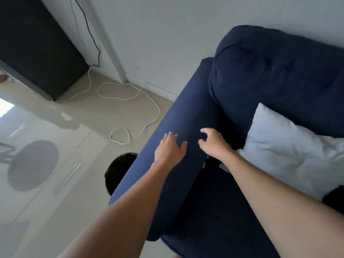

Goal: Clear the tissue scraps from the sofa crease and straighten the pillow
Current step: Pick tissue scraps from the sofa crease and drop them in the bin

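Observation:
A dark blue sofa (pixel 279 71) fills the right side, its armrest (pixel 178 118) running toward me. A white pillow (pixel 290 149) lies crumpled and askew in the seat corner. My left hand (pixel 170 148) rests flat on the armrest, fingers apart, holding nothing. My right hand (pixel 214 143) hovers over the armrest's inner edge beside the pillow, fingers curled and apart, empty. Small white tissue scraps (pixel 224 167) peek out of the crease under my right forearm; most of the crease is hidden.
A white cable (pixel 130 101) loops across the tiled floor left of the sofa. A dark cabinet (pixel 37 47) stands at the far left wall. A black round object (pixel 119 172) sits on the floor against the armrest. A dark item (pixel 335 198) lies by the pillow's right.

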{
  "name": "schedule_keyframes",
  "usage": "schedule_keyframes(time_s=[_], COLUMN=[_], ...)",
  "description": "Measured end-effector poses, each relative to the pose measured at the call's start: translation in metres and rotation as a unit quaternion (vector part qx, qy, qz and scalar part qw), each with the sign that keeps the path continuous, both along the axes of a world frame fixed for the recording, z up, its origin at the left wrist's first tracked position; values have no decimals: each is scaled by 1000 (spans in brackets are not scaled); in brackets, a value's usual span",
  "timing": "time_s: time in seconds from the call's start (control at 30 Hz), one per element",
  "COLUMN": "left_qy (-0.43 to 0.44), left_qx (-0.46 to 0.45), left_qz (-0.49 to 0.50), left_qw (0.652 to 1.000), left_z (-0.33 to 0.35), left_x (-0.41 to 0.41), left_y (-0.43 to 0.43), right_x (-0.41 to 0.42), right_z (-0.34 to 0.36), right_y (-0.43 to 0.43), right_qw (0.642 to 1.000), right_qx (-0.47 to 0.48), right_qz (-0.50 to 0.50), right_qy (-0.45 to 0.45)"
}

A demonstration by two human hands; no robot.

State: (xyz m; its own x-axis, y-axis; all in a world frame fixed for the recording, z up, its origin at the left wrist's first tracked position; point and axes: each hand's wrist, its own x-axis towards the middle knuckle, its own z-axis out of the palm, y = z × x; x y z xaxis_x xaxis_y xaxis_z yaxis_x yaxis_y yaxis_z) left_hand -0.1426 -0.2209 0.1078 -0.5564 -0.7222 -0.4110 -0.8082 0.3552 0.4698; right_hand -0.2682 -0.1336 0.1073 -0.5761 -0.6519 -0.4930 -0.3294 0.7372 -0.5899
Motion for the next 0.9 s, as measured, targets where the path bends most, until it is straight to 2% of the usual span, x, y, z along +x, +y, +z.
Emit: schedule_keyframes(time_s=[0.17,0.33,0.67,0.9], left_qy=[-6,-25,-83,-66], left_qx=[36,106,215,250], left_qz=[-76,-95,-45,20], left_qw=[996,989,972,966], left_z=[-14,-38,-152,-225], left_x=[-33,-50,-57,-62], left_y=[57,98,120,118], right_x=[-33,-45,-43,-52], right_z=[-16,-52,-153,-209], right_y=[72,112,111,86], right_qw=[998,996,991,998], right_qx=[14,26,32,26], right_qz=[-58,-81,-70,9], right_qy=[-9,-39,-109,-50])
